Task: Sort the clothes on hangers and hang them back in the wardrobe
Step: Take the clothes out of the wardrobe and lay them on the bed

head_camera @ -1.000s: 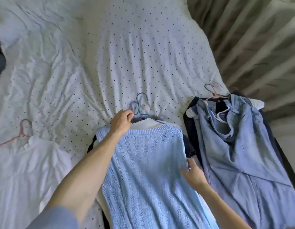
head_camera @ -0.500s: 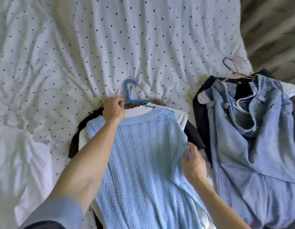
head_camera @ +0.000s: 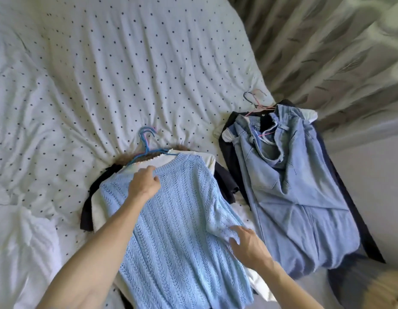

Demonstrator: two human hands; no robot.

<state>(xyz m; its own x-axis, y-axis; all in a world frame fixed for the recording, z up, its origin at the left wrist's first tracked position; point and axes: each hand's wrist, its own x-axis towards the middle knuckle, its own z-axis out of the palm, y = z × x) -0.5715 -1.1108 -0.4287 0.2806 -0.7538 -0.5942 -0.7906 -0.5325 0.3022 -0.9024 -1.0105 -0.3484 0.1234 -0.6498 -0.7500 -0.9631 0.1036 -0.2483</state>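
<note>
A bed (head_camera: 126, 63) w/ a dotted duvet is seen filling most of the view; a curtain (head_camera: 327, 52) is hung at far R. Two stacks are laid near the bed's near edge.

To the R, a jeans stack (head_camera: 293, 186) on pink hangers (head_camera: 258, 103) is set apart. At centre, the blue knit top (head_camera: 182, 230) is laid uppermost on a white garment (head_camera: 207, 161) and a dark garment (head_camera: 89, 208), all on blue hangers (head_camera: 146, 141). Its long axis is run from hem, nearest the person, to collar, farthest. Collar and hooks are pointed away, toward the bed's middle.

The left grip (head_camera: 144, 184) is curled into the knit just below the collar, apparently w/ fabric pinched. The right grip (head_camera: 249, 244) is laid at the R sleeve hem; whether cloth is pinched or only touched cannot be told.

Sorting is judged to be the step in hand: the top is prob. being squared on its hanger, and nothing is yet taken to the wardrobe, which isn't shown. Next, the hooks prob. need to be gathered and the stack lifted w/o the knit slipping off.
</note>
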